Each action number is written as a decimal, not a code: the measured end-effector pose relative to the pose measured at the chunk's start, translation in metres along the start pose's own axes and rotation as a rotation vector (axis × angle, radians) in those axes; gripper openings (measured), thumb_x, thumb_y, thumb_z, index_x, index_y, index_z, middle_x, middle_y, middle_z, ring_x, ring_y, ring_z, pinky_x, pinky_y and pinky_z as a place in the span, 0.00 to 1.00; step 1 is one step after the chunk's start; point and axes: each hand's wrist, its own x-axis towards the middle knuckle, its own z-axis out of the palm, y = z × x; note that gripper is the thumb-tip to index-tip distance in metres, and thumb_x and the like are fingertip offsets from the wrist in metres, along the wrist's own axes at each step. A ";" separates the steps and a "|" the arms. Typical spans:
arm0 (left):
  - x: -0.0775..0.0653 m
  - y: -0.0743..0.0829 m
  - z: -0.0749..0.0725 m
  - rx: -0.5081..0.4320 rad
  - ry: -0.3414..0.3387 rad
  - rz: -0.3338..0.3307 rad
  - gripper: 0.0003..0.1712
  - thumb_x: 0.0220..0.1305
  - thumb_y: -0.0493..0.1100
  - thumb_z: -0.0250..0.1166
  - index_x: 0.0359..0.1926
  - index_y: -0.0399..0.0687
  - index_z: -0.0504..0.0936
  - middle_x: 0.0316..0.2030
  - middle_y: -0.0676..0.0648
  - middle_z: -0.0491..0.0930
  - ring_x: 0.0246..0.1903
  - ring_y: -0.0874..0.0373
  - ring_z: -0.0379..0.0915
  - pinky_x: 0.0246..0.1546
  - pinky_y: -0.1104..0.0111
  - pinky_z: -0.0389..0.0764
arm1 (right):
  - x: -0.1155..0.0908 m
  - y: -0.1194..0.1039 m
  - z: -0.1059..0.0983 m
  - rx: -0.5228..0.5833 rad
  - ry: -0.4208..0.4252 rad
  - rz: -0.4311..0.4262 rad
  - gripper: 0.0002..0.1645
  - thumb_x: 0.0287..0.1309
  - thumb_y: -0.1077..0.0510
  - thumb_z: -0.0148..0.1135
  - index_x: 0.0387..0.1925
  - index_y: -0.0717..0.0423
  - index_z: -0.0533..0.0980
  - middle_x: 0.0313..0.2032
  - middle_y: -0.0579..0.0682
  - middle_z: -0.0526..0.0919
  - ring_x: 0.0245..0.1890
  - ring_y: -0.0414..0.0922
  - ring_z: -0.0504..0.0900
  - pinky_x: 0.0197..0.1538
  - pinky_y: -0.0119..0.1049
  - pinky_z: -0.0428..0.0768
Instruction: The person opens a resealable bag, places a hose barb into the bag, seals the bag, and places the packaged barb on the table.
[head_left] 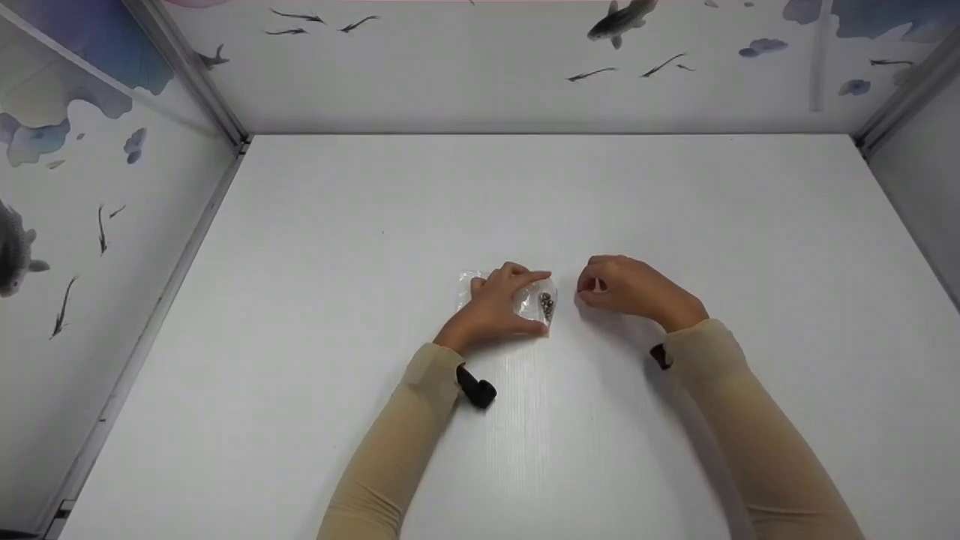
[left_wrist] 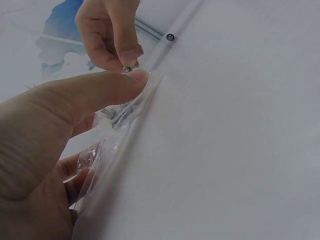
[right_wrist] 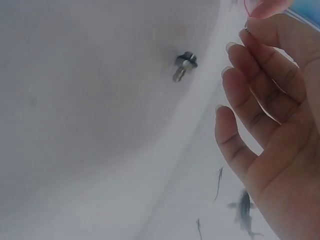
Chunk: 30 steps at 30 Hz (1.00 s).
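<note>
My left hand [head_left: 495, 304] grips a clear plastic bag [head_left: 527, 304] from its edges, thumb on the near side and fingers on the far side. Inside the bag, close to its right end, lies a cluster of small shiny metal pieces [head_left: 547, 306]. To the right of the bag, a short gap away, is my right hand [head_left: 637, 291]. Its thumb and forefinger pinch one tiny metal piece [left_wrist: 127, 69], too small to tell its exact kind. The other fingers of that hand are loosely bent in the right wrist view.
Both hands work around the middle of a white table [head_left: 315, 247]. Panels printed with fish [head_left: 621, 22] stand along the back and left. Black wrist devices [head_left: 478, 390] show at both sleeves. A small blurred dark fitting [right_wrist: 186, 62] appears in the right wrist view.
</note>
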 end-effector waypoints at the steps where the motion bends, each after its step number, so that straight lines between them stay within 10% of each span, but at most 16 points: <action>1: 0.000 0.000 0.000 0.002 0.001 0.000 0.48 0.47 0.57 0.74 0.70 0.69 0.63 0.60 0.51 0.64 0.60 0.56 0.63 0.53 0.58 0.52 | 0.001 -0.002 0.001 0.001 0.001 -0.015 0.06 0.57 0.60 0.63 0.37 0.53 0.83 0.36 0.47 0.81 0.36 0.44 0.77 0.43 0.40 0.76; 30: 0.001 -0.002 0.002 -0.014 0.005 -0.001 0.48 0.46 0.60 0.73 0.69 0.72 0.63 0.59 0.53 0.65 0.58 0.58 0.63 0.52 0.59 0.52 | 0.019 -0.031 0.012 -0.001 -0.025 -0.187 0.07 0.56 0.63 0.64 0.37 0.56 0.85 0.32 0.47 0.81 0.32 0.42 0.77 0.39 0.37 0.76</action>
